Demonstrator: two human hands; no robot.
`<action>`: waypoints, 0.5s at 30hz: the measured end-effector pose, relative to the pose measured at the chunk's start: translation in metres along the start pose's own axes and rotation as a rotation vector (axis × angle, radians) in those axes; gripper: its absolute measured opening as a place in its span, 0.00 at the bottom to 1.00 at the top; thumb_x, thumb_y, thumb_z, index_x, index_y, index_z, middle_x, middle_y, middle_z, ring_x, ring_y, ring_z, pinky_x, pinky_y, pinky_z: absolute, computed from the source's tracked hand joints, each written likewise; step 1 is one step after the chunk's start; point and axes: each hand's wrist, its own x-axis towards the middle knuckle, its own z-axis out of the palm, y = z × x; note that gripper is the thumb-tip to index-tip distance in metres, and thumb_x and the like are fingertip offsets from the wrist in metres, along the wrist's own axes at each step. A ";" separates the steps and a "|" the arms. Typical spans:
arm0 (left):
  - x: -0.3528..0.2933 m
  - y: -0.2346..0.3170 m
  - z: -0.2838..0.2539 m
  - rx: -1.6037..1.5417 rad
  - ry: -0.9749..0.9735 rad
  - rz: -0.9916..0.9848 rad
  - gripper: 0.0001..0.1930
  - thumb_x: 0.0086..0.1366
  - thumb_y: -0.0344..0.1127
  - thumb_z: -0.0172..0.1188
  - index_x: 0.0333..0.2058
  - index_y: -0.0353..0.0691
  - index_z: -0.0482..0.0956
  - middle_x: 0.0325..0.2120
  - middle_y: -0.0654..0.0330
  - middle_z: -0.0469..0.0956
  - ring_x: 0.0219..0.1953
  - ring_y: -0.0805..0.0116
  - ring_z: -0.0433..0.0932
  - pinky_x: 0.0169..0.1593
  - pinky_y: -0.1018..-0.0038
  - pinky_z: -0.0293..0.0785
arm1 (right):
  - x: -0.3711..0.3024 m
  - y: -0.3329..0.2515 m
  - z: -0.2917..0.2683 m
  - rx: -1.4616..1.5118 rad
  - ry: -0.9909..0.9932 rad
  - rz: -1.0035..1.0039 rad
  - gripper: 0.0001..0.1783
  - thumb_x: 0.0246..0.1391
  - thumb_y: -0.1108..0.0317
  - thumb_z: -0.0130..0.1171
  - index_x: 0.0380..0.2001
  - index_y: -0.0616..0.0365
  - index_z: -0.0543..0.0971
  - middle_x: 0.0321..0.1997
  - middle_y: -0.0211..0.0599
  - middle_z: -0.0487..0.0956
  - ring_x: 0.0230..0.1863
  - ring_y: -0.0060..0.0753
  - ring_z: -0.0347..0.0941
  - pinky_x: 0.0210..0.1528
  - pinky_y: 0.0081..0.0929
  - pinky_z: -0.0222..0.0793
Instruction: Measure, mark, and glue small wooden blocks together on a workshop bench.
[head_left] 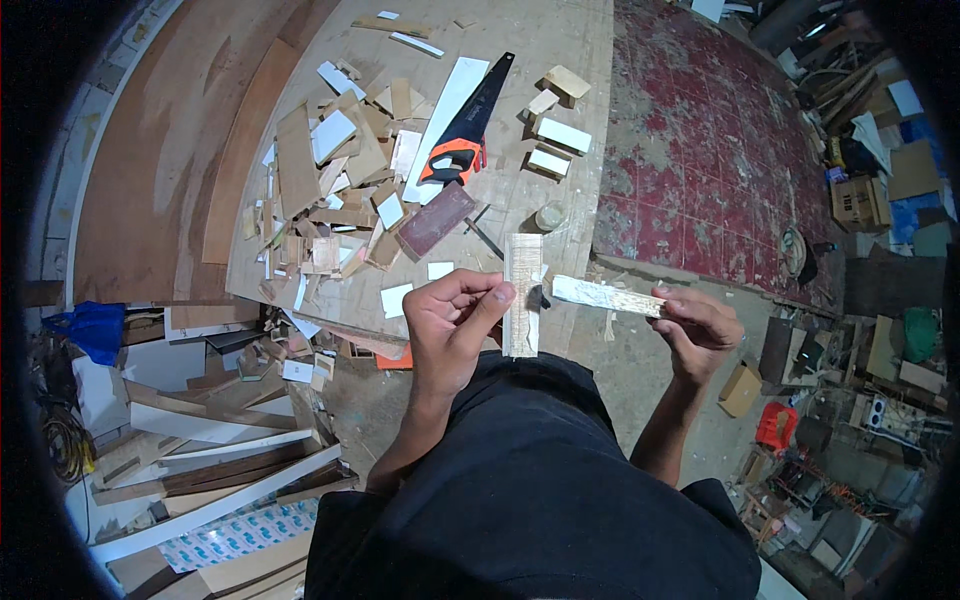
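My left hand (452,325) pinches a short, flat block of wood (522,295) between thumb and fingers, its pale grained face turned up and its long side pointing away from me. To the right, my right hand (700,328) grips the end of a narrow wooden strip (606,296), which lies nearly crosswise and has a whitish, rough surface. The strip's free end is close to the block, with a small gap between them. A small dark piece (540,297) shows in that gap; what it is I cannot make out. Both pieces are held up in front of my body.
A workbench (560,45) carries a heap of wood offcuts (330,170), a handsaw (478,120) with an orange handle, a reddish-brown flat block (437,220), a small jar (549,216) and several white-faced blocks (563,135). Long boards (240,455) lie at lower left. A red-tiled surface (700,150) stretches right.
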 end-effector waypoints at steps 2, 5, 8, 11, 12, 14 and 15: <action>0.000 -0.001 -0.001 0.045 -0.011 0.043 0.07 0.62 0.26 0.61 0.34 0.25 0.79 0.22 0.57 0.79 0.21 0.79 0.76 0.22 0.84 0.72 | 0.005 -0.004 0.009 -0.007 -0.022 0.004 0.13 0.38 0.82 0.69 0.31 0.66 0.83 0.34 0.51 0.83 0.40 0.40 0.81 0.41 0.30 0.78; 0.000 0.004 0.000 0.037 -0.040 0.056 0.07 0.62 0.26 0.61 0.34 0.26 0.79 0.22 0.58 0.79 0.22 0.80 0.75 0.23 0.85 0.71 | 0.006 0.001 0.009 -0.013 -0.052 0.008 0.12 0.38 0.82 0.69 0.32 0.66 0.83 0.35 0.52 0.83 0.39 0.39 0.81 0.40 0.30 0.78; -0.002 0.011 0.001 -0.013 -0.026 -0.052 0.05 0.60 0.23 0.61 0.34 0.26 0.79 0.26 0.58 0.80 0.27 0.80 0.76 0.32 0.85 0.70 | 0.004 0.007 0.003 0.017 -0.036 0.036 0.13 0.39 0.83 0.69 0.32 0.66 0.83 0.35 0.52 0.82 0.39 0.39 0.81 0.39 0.28 0.79; -0.003 0.011 0.001 -0.013 -0.011 -0.080 0.05 0.60 0.23 0.61 0.34 0.26 0.79 0.25 0.58 0.80 0.27 0.80 0.76 0.32 0.85 0.69 | 0.003 0.009 0.004 0.081 0.015 0.065 0.13 0.39 0.82 0.69 0.33 0.66 0.83 0.36 0.52 0.82 0.39 0.39 0.81 0.40 0.28 0.79; -0.003 0.009 0.001 0.003 -0.015 -0.052 0.04 0.60 0.23 0.60 0.34 0.27 0.79 0.25 0.58 0.80 0.27 0.80 0.76 0.32 0.85 0.69 | 0.004 0.010 0.005 0.119 0.037 0.065 0.13 0.39 0.82 0.69 0.33 0.67 0.82 0.36 0.52 0.82 0.39 0.39 0.81 0.40 0.27 0.79; -0.004 0.008 0.001 0.020 -0.021 -0.023 0.04 0.60 0.23 0.60 0.33 0.27 0.79 0.25 0.58 0.80 0.27 0.80 0.76 0.32 0.85 0.69 | 0.010 0.010 0.009 0.092 -0.003 0.043 0.13 0.39 0.83 0.69 0.33 0.67 0.82 0.36 0.52 0.82 0.39 0.39 0.81 0.40 0.28 0.79; -0.005 0.008 0.000 0.025 -0.030 -0.026 0.04 0.60 0.22 0.60 0.33 0.27 0.79 0.25 0.58 0.80 0.27 0.80 0.76 0.33 0.85 0.70 | 0.012 0.010 0.010 0.064 -0.046 0.021 0.13 0.39 0.83 0.69 0.33 0.67 0.82 0.36 0.52 0.82 0.39 0.39 0.81 0.40 0.28 0.79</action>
